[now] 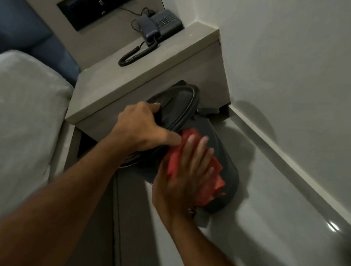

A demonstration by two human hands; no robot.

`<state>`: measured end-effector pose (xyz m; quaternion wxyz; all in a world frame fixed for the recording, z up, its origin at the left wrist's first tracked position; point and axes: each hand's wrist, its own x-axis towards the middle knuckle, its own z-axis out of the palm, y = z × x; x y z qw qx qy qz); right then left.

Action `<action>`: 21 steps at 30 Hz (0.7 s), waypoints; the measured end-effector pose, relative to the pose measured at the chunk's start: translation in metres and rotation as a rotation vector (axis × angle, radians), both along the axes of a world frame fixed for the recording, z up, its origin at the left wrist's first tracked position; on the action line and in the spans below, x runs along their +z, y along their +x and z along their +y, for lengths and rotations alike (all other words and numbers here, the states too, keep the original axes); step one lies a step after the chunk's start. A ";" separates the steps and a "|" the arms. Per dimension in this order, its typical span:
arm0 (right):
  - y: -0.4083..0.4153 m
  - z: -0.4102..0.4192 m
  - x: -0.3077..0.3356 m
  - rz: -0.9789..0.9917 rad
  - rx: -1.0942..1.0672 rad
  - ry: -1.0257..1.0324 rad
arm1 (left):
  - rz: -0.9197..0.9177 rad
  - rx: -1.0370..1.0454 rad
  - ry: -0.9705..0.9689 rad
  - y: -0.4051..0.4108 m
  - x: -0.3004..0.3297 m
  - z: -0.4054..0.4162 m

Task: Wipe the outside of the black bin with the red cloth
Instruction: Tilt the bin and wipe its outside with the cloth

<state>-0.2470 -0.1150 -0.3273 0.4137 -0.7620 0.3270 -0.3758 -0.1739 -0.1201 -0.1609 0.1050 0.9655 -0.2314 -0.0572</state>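
The black bin [212, 134] stands on the floor beside the bedside table, tilted toward me, its round rim and lid at the upper left. My left hand [141, 125] grips the bin's rim, fingers curled over the edge. My right hand [186, 172] lies flat on the red cloth [215, 178] and presses it against the bin's outer wall. The cloth is crumpled and spreads past my fingers toward the bin's base. The lower part of the bin is hidden behind my right hand and the cloth.
A grey bedside table [176, 69] carries a dark telephone [158, 25] with a coiled cord. A bed with pale bedding [18, 119] lies at the left. A white wall [302, 80] and skirting run close on the right; glossy grey floor [268, 225] lies below.
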 end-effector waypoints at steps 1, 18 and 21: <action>0.015 -0.002 0.016 -0.011 -0.102 0.168 | -0.005 -0.016 0.017 0.003 0.001 -0.008; -0.003 -0.047 -0.052 0.050 -0.345 1.054 | -0.079 -0.073 0.130 0.006 0.004 -0.027; -0.013 -0.106 -0.056 0.199 -0.007 1.359 | -0.124 -0.080 0.177 -0.002 0.000 -0.029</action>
